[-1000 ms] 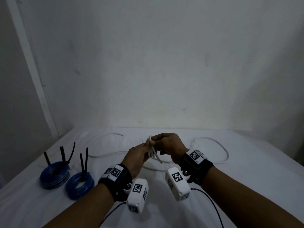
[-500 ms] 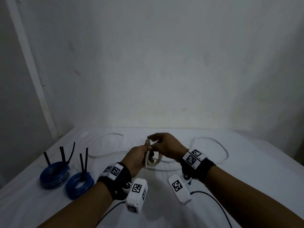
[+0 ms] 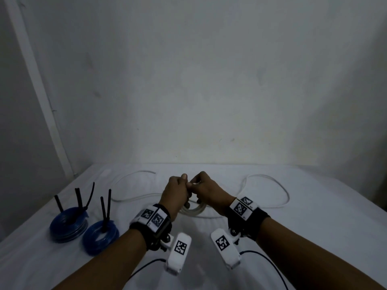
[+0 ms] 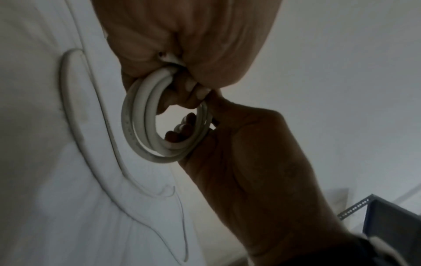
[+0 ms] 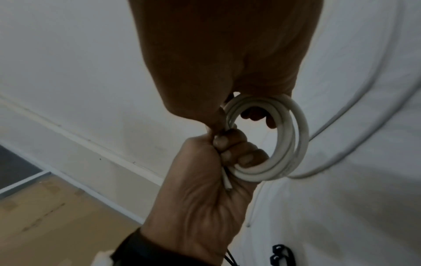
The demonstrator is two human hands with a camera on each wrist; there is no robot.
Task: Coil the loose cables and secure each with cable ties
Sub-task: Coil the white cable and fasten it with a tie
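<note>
White cable [image 4: 145, 126]: a small coil of about three turns is held upright in the air between the two hands, above the white-covered desk [image 3: 314, 237]. It is presumably kept lifted so that further turns can be laid on without dragging. The unwound remainder [image 3: 272, 204] is left trailing in wide loops across the desk behind the hands, well apart from the finished bundles.

Left hand [image 3: 174, 194]: the fingers [image 5: 237, 144] are curled fully closed around one side of the coil, the turns being clamped together in the fist. A short free end of the cable [image 5: 226, 180] is seen pinned against the palm; it is judged to be trapped there so the coil cannot spring open.

Right hand [image 3: 206, 191]: the fingers [image 4: 182, 129] are hooked through the ring and closed on its opposite side, with the thumb side pressed against the left hand. This hold is judged to serve for guiding the next turn onto the coil.

Blue cable coils, two [image 3: 68, 226] [image 3: 100, 234]: these are laid flat at the left of the desk, each already bound, with black cable ties [image 3: 79, 198] [image 3: 105, 208] left standing upright from them, untrimmed.

Step in hand: winding of the white cable, judged to be at an early stage, most of its length being still uncoiled. No spare tie can be made out near the hands.

Wrist cameras [image 3: 178, 252]: one is strapped below each wrist.
</note>
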